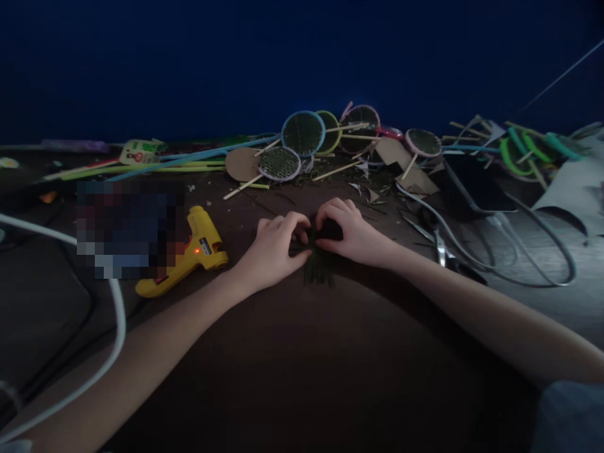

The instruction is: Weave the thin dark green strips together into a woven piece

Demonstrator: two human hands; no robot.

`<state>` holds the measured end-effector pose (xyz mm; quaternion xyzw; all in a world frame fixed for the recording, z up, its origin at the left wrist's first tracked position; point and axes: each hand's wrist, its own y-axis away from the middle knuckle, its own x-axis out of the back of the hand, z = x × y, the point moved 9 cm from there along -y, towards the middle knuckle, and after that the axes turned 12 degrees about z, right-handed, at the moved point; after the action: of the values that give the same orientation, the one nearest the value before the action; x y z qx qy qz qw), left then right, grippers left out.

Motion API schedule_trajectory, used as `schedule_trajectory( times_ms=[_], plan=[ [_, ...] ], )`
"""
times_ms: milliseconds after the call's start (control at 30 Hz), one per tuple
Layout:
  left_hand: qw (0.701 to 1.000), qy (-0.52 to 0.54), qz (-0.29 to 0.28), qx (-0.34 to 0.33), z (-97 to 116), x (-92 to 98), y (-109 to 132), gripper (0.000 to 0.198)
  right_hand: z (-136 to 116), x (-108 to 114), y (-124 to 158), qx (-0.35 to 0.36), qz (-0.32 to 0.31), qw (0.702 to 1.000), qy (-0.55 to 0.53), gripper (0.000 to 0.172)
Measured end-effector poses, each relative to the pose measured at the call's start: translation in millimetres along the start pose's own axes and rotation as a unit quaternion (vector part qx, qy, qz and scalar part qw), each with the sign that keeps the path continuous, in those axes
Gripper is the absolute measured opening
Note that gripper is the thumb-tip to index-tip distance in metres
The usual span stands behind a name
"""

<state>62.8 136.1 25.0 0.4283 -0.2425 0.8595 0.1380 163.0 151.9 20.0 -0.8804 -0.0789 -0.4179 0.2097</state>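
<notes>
My left hand (pixel 278 248) and my right hand (pixel 353 233) meet at the middle of the dark table. Between their pinched fingertips is a bundle of thin dark green strips (pixel 318 274). Its loose ends fan out below the fingers; the upper part is mostly hidden by my hands. The fingers of both hands are closed on it. Left of my left hand lies a yellow glue gun (pixel 202 236) with a small red light on. Scissors (pixel 441 248) rest to the right, beyond my right forearm.
Small round rackets (pixel 303 133) with coloured rims and wooden sticks lie along the back, amid pipe cleaners (pixel 193 152), cardboard (pixel 408 167) and scattered green bits. A phone (pixel 479 182) and grey cable (pixel 561 277) lie right. A white cable (pixel 120 314) crosses the left side.
</notes>
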Motion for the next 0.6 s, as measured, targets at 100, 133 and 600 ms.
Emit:
schedule_trajectory(
  times_ms=[100, 133, 600],
  plan=[
    [1.0, -0.006, 0.006, -0.003, 1.2, 0.8, -0.1, 0.031, 1.6, -1.4, -0.7, -0.003, -0.009, 1.0, 0.005, 0.018],
    [1.0, -0.008, 0.007, -0.006, 1.8, 1.0, -0.1, 0.03, 2.0, -1.5, -1.0, -0.004, -0.012, 1.0, 0.004, 0.018],
    [0.998, -0.034, -0.01, -0.059, 7.5, -1.9, 1.2, 0.008, 4.9, -1.6, -2.3, -0.005, -0.03, 0.999, -0.011, 0.016]
  ],
)
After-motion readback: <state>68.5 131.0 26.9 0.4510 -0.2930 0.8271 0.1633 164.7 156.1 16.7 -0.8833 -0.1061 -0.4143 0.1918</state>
